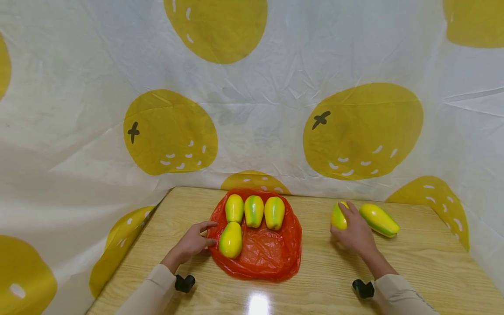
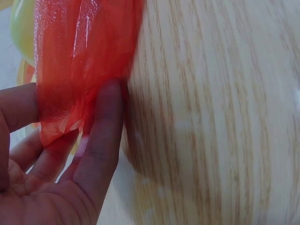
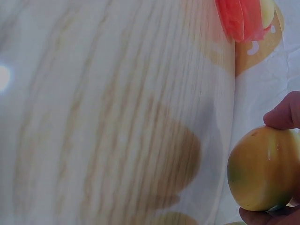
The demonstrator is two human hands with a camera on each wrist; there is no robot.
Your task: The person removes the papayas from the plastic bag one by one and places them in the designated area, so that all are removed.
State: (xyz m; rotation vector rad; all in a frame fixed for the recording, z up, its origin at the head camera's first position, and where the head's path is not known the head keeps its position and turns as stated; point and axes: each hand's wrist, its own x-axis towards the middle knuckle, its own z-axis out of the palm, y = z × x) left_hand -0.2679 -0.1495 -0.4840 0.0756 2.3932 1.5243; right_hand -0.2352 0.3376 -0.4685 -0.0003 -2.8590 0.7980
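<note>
A red plastic bag (image 1: 267, 258) lies spread on the table with its rim rolled up. Inside are several yellow-green papayas (image 1: 230, 240), in a back row and one at the front left. My left hand (image 1: 193, 239) holds the bag's left edge; in the left wrist view the red plastic (image 2: 89, 47) runs between its thumb and fingers. Over to the right, my right hand (image 1: 356, 232) grips another papaya (image 1: 338, 216). Thumb and fingers stand at opposite sides of this papaya (image 3: 258, 173) in the right wrist view.
One more papaya (image 1: 379, 219) lies on the wooden table (image 1: 315, 271), just right of my right hand. A white cloth (image 1: 264, 131) printed with large yellow fruit hangs behind the table and at its sides.
</note>
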